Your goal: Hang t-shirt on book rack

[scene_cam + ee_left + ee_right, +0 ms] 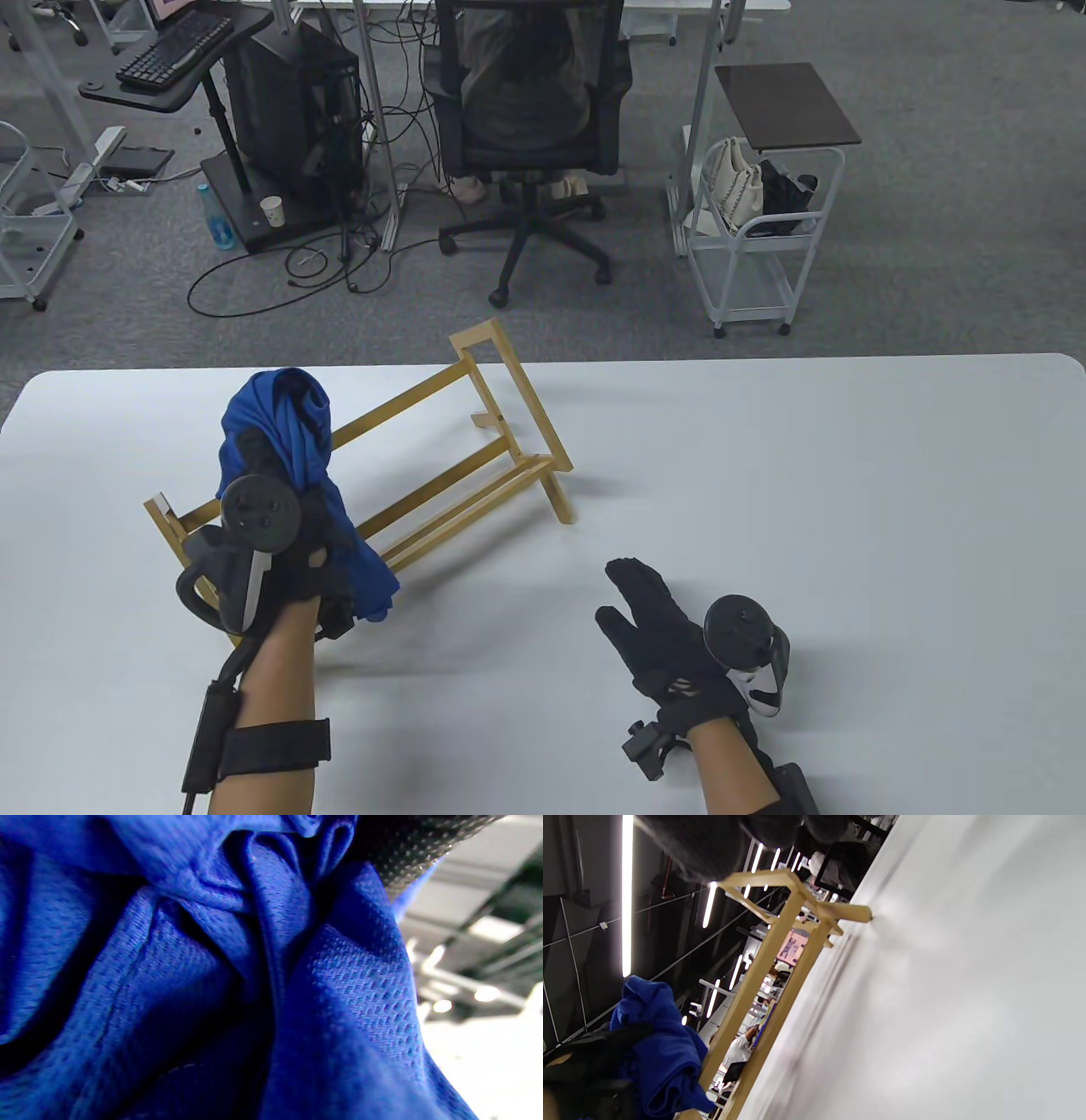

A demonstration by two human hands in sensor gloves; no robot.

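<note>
A bunched blue t-shirt (293, 450) is held up by my left hand (263, 484) above the left part of a wooden book rack (475, 475) that stands on the white table (764, 475). The cloth hangs down over the rack's rails and past my wrist. The left wrist view is filled with the blue t-shirt's fabric (212, 984). My right hand (653, 615) rests flat on the table to the right of the rack, fingers spread and empty. The right wrist view shows the rack (768, 984) and the t-shirt (661, 1052) sideways.
The table's far edge runs behind the rack. Beyond it on the floor stand an office chair (530, 127), a white trolley (755, 246) and a computer tower with cables (293, 119). Bare table surface lies to the right of my right hand.
</note>
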